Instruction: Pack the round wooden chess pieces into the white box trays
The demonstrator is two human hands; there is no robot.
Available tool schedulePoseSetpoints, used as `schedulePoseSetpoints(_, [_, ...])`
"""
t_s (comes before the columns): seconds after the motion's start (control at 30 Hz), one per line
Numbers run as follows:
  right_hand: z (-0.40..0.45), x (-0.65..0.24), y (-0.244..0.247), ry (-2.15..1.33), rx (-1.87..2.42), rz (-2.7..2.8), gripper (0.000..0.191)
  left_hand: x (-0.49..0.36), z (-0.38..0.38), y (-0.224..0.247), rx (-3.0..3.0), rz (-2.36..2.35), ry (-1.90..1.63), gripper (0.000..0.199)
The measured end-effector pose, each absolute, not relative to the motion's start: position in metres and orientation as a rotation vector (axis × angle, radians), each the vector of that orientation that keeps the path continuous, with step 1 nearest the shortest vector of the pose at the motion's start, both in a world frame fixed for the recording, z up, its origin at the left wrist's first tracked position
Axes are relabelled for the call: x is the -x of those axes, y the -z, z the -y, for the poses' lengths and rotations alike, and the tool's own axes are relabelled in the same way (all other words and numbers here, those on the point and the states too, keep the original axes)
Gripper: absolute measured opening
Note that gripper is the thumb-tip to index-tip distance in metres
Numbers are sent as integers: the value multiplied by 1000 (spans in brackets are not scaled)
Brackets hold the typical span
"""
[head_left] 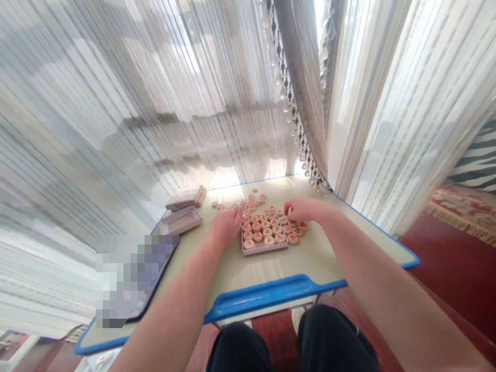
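Note:
A shallow open box [265,250] on the table holds several rows of round wooden Chinese chess pieces [258,236], marked in red and black. One gap shows in its front row. My left hand [228,225] is closed at the box's left wall, its fingers at the far left corner. Over the loose Chinese chess pieces [293,239] to the right of the box, my right hand [304,209] hangs with curled fingers. Whatever it may hold is hidden. More loose pieces [251,202] lie scattered beyond the box.
An empty box lid or tray [181,221] lies at the left, before a stacked folded board or case [186,197]. A dark-edged tablet-like object [155,281], partly pixelated, rests at the near left. The table has a blue rim [263,298]. Curtains [217,103] hang behind.

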State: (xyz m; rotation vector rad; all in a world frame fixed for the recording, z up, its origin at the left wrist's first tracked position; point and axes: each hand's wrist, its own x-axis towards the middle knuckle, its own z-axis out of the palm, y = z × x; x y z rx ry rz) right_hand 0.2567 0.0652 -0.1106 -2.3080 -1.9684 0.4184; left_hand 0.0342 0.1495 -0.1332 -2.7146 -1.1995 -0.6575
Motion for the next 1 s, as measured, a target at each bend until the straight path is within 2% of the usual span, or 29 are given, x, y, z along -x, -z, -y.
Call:
schedulePoseSetpoints(0.13, [-63,-254,108,-331,2332,1926,32,-34,-149,131,2654,1223,668,47])
schedulePoseSetpoints(0.37, [-57,-254,105,-517,2415,1975,30,-36,-146,130,2601,1195,731,46])
schedulePoseSetpoints(0.6, [-63,-256,108,-232,2518,1819,30,-35,-145,130,2605,1139,853,44])
schedulePoseSetpoints(0.83, [-68,-252,114,-86,2329,1712,27,-35,-142,128,2622,1083,924,40])
schedulePoseSetpoints(1.0, [-70,-245,118,-34,1973,1717,21,-34,-140,127,2650,1071,923,36])
